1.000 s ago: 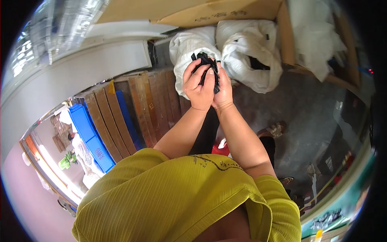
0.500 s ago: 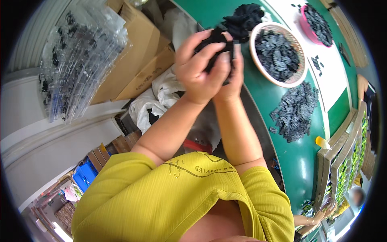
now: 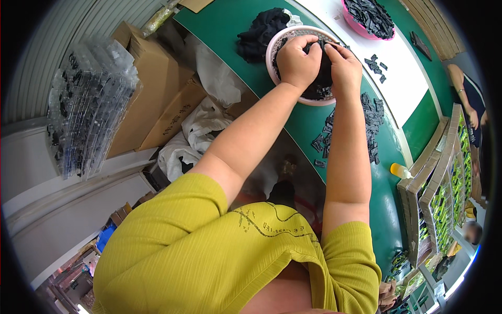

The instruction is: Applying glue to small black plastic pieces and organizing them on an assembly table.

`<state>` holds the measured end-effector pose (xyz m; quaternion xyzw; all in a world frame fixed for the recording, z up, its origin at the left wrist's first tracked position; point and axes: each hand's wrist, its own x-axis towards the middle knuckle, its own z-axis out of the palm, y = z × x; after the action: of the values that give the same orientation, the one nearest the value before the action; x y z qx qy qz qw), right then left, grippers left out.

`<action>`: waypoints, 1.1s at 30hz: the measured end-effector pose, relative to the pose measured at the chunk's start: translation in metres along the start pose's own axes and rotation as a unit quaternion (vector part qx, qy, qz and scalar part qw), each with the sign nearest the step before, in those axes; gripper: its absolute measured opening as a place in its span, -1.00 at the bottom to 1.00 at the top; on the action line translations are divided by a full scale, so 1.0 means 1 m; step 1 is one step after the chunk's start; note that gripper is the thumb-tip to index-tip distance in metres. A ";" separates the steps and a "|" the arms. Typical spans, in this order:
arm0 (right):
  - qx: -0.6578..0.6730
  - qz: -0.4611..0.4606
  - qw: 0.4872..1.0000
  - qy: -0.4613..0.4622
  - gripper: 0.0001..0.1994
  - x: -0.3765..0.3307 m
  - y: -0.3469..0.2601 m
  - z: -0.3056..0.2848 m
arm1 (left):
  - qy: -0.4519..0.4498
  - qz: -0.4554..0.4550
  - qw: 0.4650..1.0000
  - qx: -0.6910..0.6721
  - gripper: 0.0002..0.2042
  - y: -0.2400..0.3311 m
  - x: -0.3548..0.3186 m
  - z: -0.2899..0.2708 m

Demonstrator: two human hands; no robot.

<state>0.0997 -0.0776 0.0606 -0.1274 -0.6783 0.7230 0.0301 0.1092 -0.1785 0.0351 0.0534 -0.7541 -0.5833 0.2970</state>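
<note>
Left hand (image 3: pixel 298 62) curled into a loose fist, fingers pinching a bunch of small black parts (image 3: pixel 320 86) over the pale round basket (image 3: pixel 272 58). Right hand (image 3: pixel 344 68) close beside, fingers bent and pinching the same dark bunch from the other side, the two hands nearly touching above the basket. Basket resting on the green desk (image 3: pixel 298 125), partly hidden beneath both hands and wrists, contents mostly covered. Just behind the basket, a heap of black cloth (image 3: pixel 259 36). To the right of the forearms, loose black parts (image 3: pixel 368 128) scattered across the desk in a long spread. Farther off, a pink bowl (image 3: pixel 366 21) filled with more black pieces on a white surface (image 3: pixel 392 73). Small yellow bottle (image 3: pixel 400 170) lying near the desk's edge, next to stacked trays (image 3: pixel 434 193) with green items. Left of the desk, cardboard boxes (image 3: pixel 151 104), crumpled white bags (image 3: pixel 196 133) and a hanging bundle of clear plastic packs (image 3: pixel 89 110). Yellow-green shirt (image 3: pixel 209 251) filling the lower view, blocking everything beneath. Another person's arm (image 3: pixel 463 89) at the far right edge.
</note>
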 end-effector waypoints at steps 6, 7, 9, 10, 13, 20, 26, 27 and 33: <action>-0.511 -0.148 0.841 -0.099 -0.51 -0.006 -0.022 -0.004 | -0.098 0.113 0.986 0.073 -0.71 0.011 0.016 -0.027; -0.551 -0.157 0.812 -0.110 -0.44 -0.009 -0.025 -0.001 | -0.097 0.119 0.986 0.070 -0.71 0.013 0.018 -0.030; -0.590 -0.249 0.750 -0.166 -0.43 -0.019 -0.027 0.003 | -0.131 0.128 0.979 0.090 -0.71 0.011 0.023 -0.037; -0.568 -0.278 0.755 -0.170 -0.43 -0.023 -0.028 0.004 | -0.105 0.187 0.969 0.123 -0.74 0.009 0.026 -0.040; -0.636 -0.243 0.697 -0.225 -0.47 -0.037 -0.033 -0.004 | -0.060 0.197 0.966 0.154 -0.77 -0.013 0.053 -0.054; -0.435 -0.214 0.874 -0.043 -0.50 -0.072 -0.019 -0.048 | -0.238 0.120 0.910 0.318 -0.67 -0.094 0.091 -0.080; -0.004 0.214 0.976 -0.025 -0.62 -0.076 0.029 -0.046 | -0.182 0.153 0.825 0.513 -0.72 -0.138 0.119 -0.110; 0.001 0.205 0.979 -0.009 -0.69 -0.068 0.032 -0.041 | -0.164 0.109 0.809 0.554 -0.73 -0.140 0.129 -0.118; 0.029 0.168 0.985 -0.005 -0.77 -0.004 0.020 -0.007 | -0.011 0.105 0.900 0.423 -0.54 -0.129 0.094 -0.127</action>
<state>0.1079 -0.0735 0.0415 -0.2349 -0.6259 0.7379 -0.0921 0.0623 -0.3666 -0.0278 0.0884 -0.9343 -0.1751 0.2978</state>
